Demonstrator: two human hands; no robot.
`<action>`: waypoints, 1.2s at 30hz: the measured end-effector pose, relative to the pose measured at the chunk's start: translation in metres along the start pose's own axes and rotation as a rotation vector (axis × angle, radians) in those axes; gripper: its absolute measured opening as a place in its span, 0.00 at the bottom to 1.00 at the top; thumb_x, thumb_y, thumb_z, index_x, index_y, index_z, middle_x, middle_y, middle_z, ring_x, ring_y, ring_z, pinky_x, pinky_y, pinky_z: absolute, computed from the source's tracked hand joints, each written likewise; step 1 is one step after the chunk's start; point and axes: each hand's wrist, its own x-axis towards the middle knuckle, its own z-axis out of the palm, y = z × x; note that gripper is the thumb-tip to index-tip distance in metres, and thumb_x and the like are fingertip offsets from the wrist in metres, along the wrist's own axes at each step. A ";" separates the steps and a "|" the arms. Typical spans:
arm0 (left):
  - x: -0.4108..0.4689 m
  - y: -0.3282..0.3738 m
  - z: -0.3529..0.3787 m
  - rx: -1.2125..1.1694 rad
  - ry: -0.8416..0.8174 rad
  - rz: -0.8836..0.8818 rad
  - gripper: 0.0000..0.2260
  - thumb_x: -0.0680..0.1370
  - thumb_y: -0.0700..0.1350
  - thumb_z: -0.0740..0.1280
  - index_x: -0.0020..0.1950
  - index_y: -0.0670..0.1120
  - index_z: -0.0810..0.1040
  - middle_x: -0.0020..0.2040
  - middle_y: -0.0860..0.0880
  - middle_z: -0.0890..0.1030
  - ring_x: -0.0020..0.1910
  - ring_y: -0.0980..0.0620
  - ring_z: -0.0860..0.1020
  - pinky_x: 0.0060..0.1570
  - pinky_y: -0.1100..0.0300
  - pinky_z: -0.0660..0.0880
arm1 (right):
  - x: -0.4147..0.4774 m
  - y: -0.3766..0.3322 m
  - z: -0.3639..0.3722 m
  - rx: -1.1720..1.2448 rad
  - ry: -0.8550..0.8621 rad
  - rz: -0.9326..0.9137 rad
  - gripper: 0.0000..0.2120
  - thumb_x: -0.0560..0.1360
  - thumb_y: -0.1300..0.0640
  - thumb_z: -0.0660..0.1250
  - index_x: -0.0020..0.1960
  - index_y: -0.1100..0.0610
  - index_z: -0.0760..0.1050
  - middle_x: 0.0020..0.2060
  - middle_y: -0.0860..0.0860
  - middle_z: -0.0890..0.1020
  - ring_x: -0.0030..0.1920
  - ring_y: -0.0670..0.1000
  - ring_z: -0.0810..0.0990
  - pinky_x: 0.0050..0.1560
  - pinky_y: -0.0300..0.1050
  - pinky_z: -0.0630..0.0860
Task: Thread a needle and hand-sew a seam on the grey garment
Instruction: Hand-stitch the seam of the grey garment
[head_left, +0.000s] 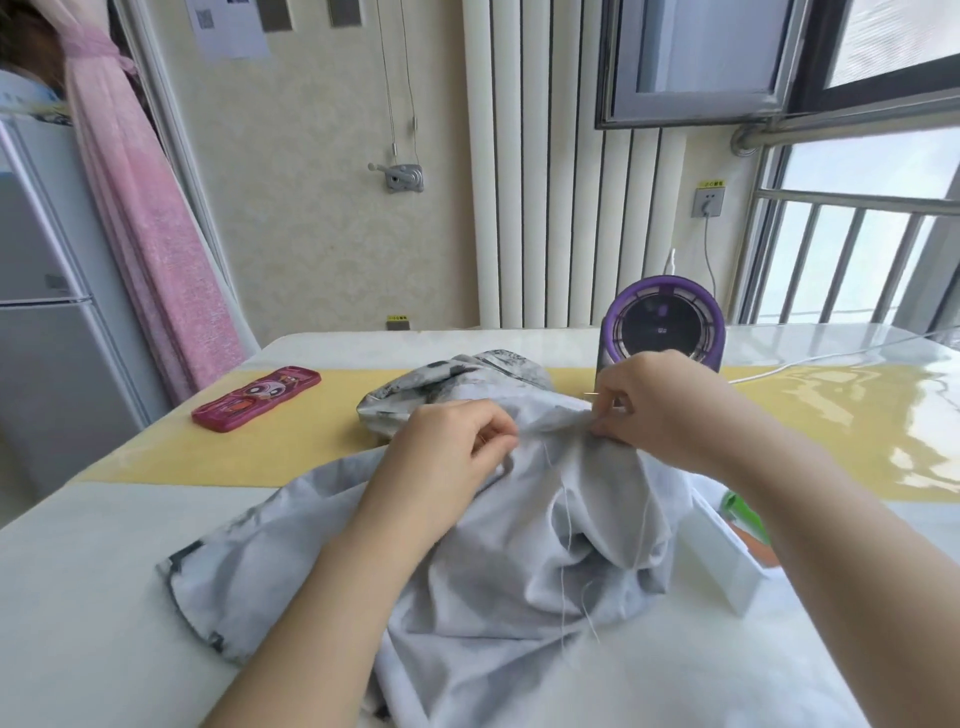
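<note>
Grey garment (467, 571) lay bunched on the white table (104, 597), far end over the yellow runner (291, 452). Left hand (447, 452) pinched the cloth at a raised fold. Right hand (660, 410) pinched the same fold just beside it, fingers curled. Thin needle (591, 394) tip showed at the right fingers, too small to tell how it was held. 2 strands of white thread (565, 525) hung down the cloth. Pink phone case (256, 399) sat on the runner, well left. Purple fan (664, 325) stood behind the right hand. White box (722, 564) lay just beside the garment's right edge.
</note>
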 end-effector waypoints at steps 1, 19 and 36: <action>-0.003 0.001 0.002 -0.002 0.015 0.001 0.02 0.73 0.41 0.71 0.42 0.48 0.82 0.36 0.56 0.80 0.37 0.59 0.78 0.44 0.58 0.75 | -0.003 0.000 -0.001 0.009 0.013 -0.007 0.05 0.72 0.49 0.70 0.41 0.46 0.75 0.37 0.48 0.77 0.43 0.52 0.77 0.37 0.43 0.69; -0.019 -0.013 -0.014 -0.086 0.139 -0.065 0.11 0.74 0.34 0.67 0.47 0.50 0.83 0.44 0.55 0.82 0.43 0.57 0.79 0.46 0.65 0.74 | 0.012 -0.037 -0.021 0.140 -0.019 -0.286 0.03 0.74 0.52 0.69 0.45 0.50 0.81 0.27 0.44 0.69 0.28 0.41 0.68 0.31 0.35 0.65; -0.024 0.002 -0.003 0.012 0.319 0.038 0.07 0.70 0.51 0.70 0.43 0.51 0.77 0.40 0.57 0.75 0.41 0.65 0.74 0.41 0.55 0.76 | 0.008 -0.039 -0.026 0.149 0.069 -0.278 0.06 0.75 0.55 0.68 0.48 0.54 0.82 0.26 0.44 0.68 0.27 0.41 0.66 0.32 0.28 0.65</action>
